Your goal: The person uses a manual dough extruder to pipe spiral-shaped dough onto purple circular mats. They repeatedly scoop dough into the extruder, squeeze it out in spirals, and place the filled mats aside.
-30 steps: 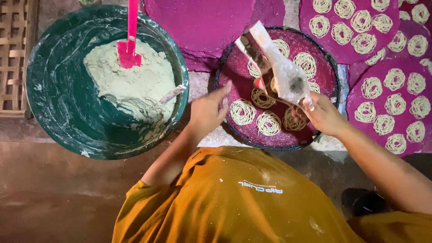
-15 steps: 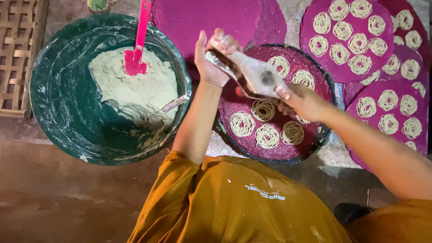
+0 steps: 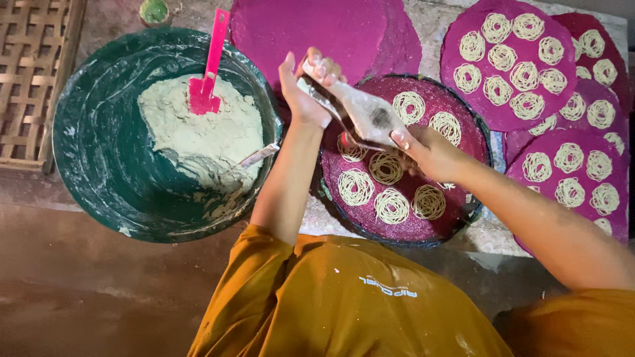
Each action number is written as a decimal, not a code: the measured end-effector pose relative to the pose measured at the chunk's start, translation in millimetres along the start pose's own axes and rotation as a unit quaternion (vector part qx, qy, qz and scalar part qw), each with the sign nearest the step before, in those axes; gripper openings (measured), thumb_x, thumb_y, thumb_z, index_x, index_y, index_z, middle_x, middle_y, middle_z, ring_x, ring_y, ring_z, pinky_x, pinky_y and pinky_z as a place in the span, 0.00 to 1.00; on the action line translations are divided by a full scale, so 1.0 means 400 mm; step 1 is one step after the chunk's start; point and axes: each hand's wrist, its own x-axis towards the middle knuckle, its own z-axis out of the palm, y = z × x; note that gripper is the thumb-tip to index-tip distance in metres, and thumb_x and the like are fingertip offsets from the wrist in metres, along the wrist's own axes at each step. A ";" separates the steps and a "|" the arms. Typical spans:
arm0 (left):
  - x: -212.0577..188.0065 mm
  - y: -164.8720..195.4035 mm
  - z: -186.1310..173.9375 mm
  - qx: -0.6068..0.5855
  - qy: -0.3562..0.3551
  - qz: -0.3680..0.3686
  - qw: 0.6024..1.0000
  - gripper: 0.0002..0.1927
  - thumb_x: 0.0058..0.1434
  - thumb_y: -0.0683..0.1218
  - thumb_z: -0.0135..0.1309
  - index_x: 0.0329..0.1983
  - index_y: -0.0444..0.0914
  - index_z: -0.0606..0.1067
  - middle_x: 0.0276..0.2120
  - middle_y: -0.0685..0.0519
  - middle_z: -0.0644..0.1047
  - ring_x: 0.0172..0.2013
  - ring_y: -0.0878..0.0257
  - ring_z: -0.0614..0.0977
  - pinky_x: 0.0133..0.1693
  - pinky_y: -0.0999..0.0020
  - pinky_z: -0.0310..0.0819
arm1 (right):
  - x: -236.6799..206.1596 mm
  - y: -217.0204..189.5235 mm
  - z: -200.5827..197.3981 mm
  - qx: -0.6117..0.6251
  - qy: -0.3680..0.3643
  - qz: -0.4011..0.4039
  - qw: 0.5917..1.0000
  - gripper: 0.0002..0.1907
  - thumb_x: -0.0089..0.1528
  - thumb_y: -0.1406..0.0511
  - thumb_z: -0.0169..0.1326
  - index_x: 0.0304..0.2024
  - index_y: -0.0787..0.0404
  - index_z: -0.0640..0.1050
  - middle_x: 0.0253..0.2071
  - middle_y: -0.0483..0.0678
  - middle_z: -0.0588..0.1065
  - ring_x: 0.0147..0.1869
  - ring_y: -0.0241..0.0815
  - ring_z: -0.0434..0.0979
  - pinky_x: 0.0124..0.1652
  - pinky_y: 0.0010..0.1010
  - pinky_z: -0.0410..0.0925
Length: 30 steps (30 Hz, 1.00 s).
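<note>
My left hand (image 3: 305, 89) and my right hand (image 3: 426, 149) both grip a flour-dusted metal noodle press (image 3: 360, 112), held level above a round magenta tray (image 3: 403, 228). The left hand holds the press's far handle end, the right hand the near end. Several pale noodle coils (image 3: 391, 205) lie on that tray below the press. To the left stands a big dark green basin (image 3: 99, 172) with a heap of pale dough (image 3: 198, 139). A pink spatula (image 3: 208, 66) stands stuck in the dough.
More magenta trays covered with noodle coils (image 3: 512, 63) overlap at the right. An empty magenta tray (image 3: 317, 33) lies at the top. A woven bamboo mat (image 3: 30, 73) lies at the left edge, with a small green cup (image 3: 154, 11) near it. My orange shirt (image 3: 344, 304) fills the bottom.
My left hand rose from the tray's edge to take the press's far end. The press swung from a steep tilt to nearly level, and both hands now hold it over the tray.
</note>
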 end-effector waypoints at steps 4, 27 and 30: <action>-0.018 -0.036 0.002 -0.030 0.071 -0.006 0.997 0.20 0.66 0.63 0.39 0.29 0.45 0.68 0.20 0.59 0.67 0.25 0.63 0.71 0.39 0.62 0.66 | -0.013 0.004 -0.030 -0.020 -0.031 0.042 0.998 0.39 0.67 0.40 0.35 0.37 0.69 0.76 0.24 0.48 0.75 0.26 0.39 0.76 0.28 0.34 0.73; -0.196 -0.041 -0.044 0.761 0.058 -0.085 0.641 0.32 0.78 0.62 0.29 0.81 0.45 0.49 0.49 0.45 0.84 0.25 0.62 0.74 0.33 0.64 0.69 | 0.029 0.009 -0.015 0.113 0.116 -0.098 0.982 0.23 0.73 0.51 0.39 0.46 0.64 0.73 0.27 0.46 0.72 0.28 0.36 0.72 0.28 0.30 0.67; -0.264 -0.029 -0.039 0.894 0.013 -0.049 0.445 0.34 0.74 0.54 0.40 0.81 0.44 0.51 0.37 0.42 0.83 0.31 0.49 0.82 0.39 0.54 0.75 | 0.015 0.066 -0.011 0.201 0.146 -0.096 0.964 0.27 0.72 0.48 0.35 0.43 0.65 0.72 0.29 0.46 0.75 0.29 0.36 0.75 0.31 0.29 0.71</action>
